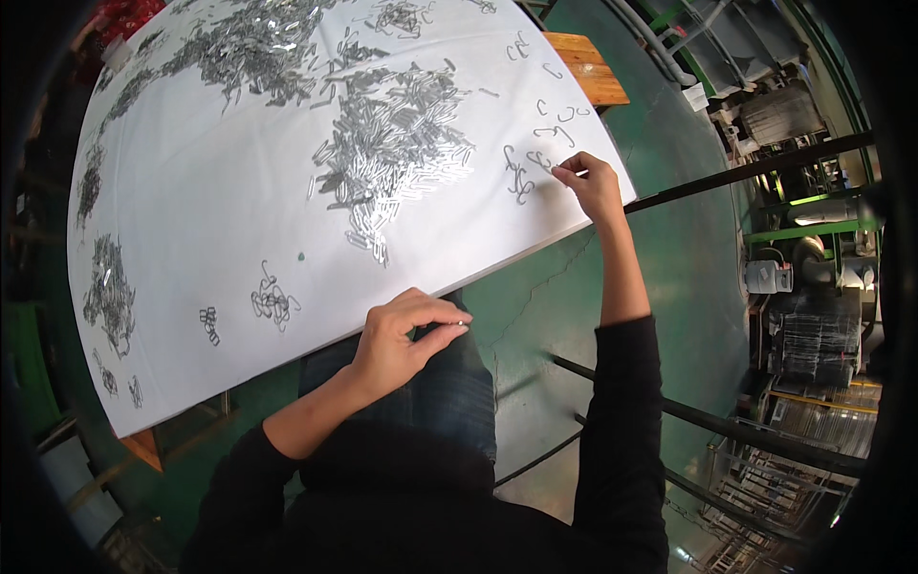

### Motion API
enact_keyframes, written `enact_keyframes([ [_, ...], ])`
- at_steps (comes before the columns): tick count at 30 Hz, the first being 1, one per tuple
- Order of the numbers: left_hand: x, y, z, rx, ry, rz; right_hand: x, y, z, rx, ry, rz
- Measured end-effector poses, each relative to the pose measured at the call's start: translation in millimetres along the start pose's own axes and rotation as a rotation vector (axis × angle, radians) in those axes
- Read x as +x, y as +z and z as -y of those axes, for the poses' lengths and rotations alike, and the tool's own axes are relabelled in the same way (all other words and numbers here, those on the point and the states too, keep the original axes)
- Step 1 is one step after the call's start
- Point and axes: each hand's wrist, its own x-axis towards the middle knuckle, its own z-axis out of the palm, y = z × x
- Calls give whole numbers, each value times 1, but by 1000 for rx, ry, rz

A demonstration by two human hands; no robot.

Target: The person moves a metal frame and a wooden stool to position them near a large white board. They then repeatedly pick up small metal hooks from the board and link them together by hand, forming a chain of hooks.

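Observation:
My left hand point(402, 335) is over my lap just off the table's near edge, thumb and forefinger pinched on a small shiny metal piece point(462, 323); most of that piece is hidden by the fingers. Out at the right side of the table, my right hand point(595, 187) has its thumb and forefinger closed at the edge of a loose group of bent wire hooks point(519, 177), seemingly on one of them. A large heap of flat, elongated metal links point(392, 143) lies on the white-covered table point(220, 172), left of the right hand.
Another big heap of metal pieces point(253, 48) spreads across the far side. Smaller piles point(110, 292) lie along the left edge, and a cluster of hooks point(273, 301) sits near the front. A wooden bench point(585, 69) juts out beyond the right corner. Dark rails point(755, 167) cross at right.

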Motion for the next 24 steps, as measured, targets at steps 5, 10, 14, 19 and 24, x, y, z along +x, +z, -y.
enact_keyframes([
  [5, -5, 2, 4, -4, 20, -51, -99, 22, 51, 983, 259, 135],
  [10, -12, 3, 5, -10, 56, -73, -179, 56, 83, 1207, 267, 97],
  [14, -15, 4, 1, -35, 59, -95, -202, 70, 93, 1273, 292, -1],
  [19, -19, 6, -4, -15, 37, -106, -208, 80, 99, 1259, 239, -171],
  [24, -24, 7, 2, 4, 72, -118, -215, 91, 105, 1158, -2, -306],
])
